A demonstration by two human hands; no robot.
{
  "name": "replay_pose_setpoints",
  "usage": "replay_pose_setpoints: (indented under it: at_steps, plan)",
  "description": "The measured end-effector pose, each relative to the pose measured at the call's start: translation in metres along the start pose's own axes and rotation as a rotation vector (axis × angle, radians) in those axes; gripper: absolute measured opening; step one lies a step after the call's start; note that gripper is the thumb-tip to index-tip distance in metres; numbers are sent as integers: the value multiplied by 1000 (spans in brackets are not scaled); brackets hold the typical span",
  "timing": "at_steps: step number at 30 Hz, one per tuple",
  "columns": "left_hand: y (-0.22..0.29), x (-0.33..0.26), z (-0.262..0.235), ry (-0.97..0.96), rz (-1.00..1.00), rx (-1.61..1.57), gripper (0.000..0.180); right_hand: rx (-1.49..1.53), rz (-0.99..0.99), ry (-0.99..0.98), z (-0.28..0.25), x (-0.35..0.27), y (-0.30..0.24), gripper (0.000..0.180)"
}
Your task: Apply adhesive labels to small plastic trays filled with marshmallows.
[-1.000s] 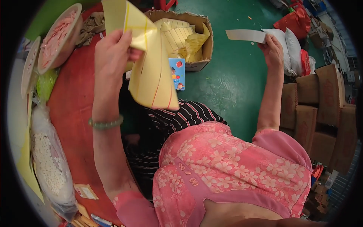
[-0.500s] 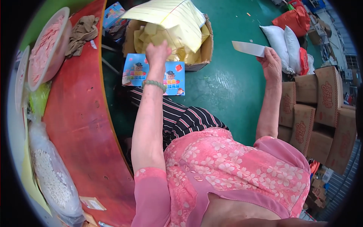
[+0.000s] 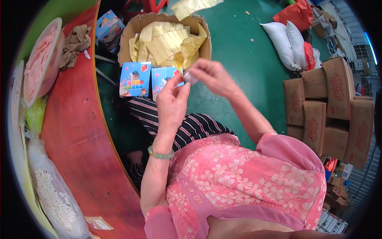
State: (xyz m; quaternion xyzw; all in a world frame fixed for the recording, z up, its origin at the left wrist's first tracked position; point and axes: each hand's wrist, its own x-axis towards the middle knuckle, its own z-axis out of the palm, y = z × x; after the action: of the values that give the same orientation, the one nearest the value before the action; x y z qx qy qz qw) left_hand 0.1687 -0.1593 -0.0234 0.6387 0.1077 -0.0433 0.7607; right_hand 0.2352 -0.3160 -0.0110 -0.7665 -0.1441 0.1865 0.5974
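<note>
Head view: the left hand [image 3: 172, 104] and right hand [image 3: 211, 75] meet, fingertips pinched together on a small white paper scrap [image 3: 190, 78], possibly a strip. Just beyond the fingers sits an open brown cardboard box of yellow folded sheets [image 3: 167, 44], with two blue printed cartons [image 3: 134, 81] beside the left fingers.

Head cam, single fisheye view: looked steeply down from above, close over hands [image 3: 191, 89], floor beyond.
</note>
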Motion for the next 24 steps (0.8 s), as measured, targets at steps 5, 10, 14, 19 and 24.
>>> replay_pose_setpoints:
  at_steps: [5,10,14,19,24]
  plan:
    - [2,-11,-4,122,132,158,41,55,19,-55,27,0,-9,18]
    - [11,-18,-10,121,139,-4,43,-27,-100,-56,38,0,-23,17]
    - [15,-19,-20,186,207,-4,43,-79,-304,-172,44,5,-39,17]
    - [38,-29,-32,338,331,-112,34,42,-272,-169,44,8,-46,17]
    - [62,-66,-60,526,328,-243,19,307,-223,-27,33,23,-49,15]
